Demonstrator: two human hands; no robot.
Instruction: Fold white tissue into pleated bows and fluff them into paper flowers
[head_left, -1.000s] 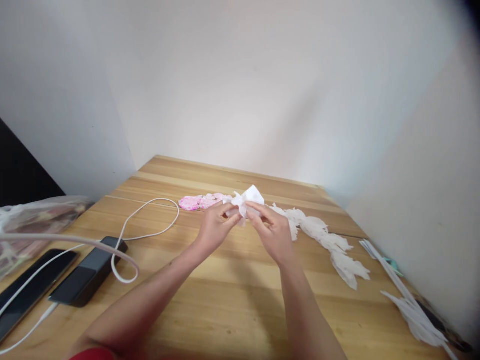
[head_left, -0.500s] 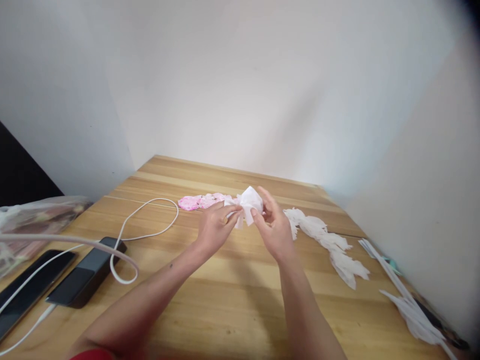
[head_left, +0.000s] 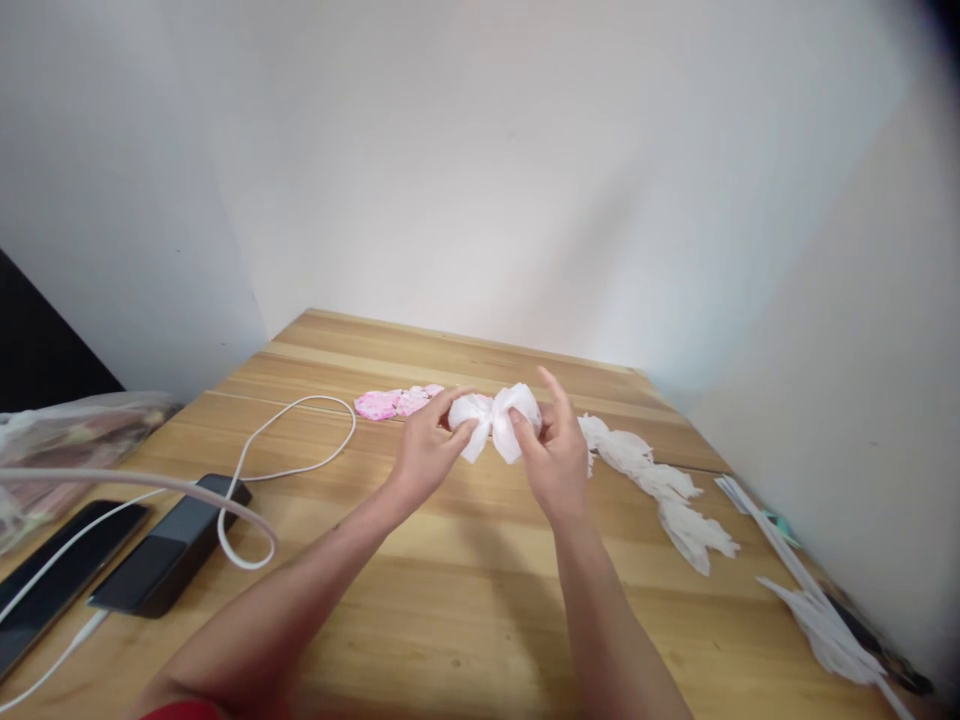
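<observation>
A white tissue-paper bow [head_left: 496, 421], pinched narrow at its middle with a lobe on each side, is held up above the table. My left hand [head_left: 431, 435] grips the left lobe between thumb and fingers. On the right lobe my right hand [head_left: 553, 445] presses its thumb, with the index finger raised. Behind my left hand lies a row of pink-and-white crumpled paper pieces [head_left: 390, 402], partly hidden by the hands. Several white crumpled paper pieces [head_left: 649, 465] lie in a line to the right of my right hand.
On the wooden table [head_left: 420, 610], a black power bank [head_left: 169, 550] with a white cable [head_left: 300, 470] and a dark phone [head_left: 67, 570] lie at left, near a clear plastic bag [head_left: 75, 445]. White strips [head_left: 780, 535] and folded white paper [head_left: 825, 635] lie along the right edge.
The white paper has opened from an uneven bunch into two spread lobes. My left hand has shifted from the paper's middle to its left lobe. The right hand stays on the right side.
</observation>
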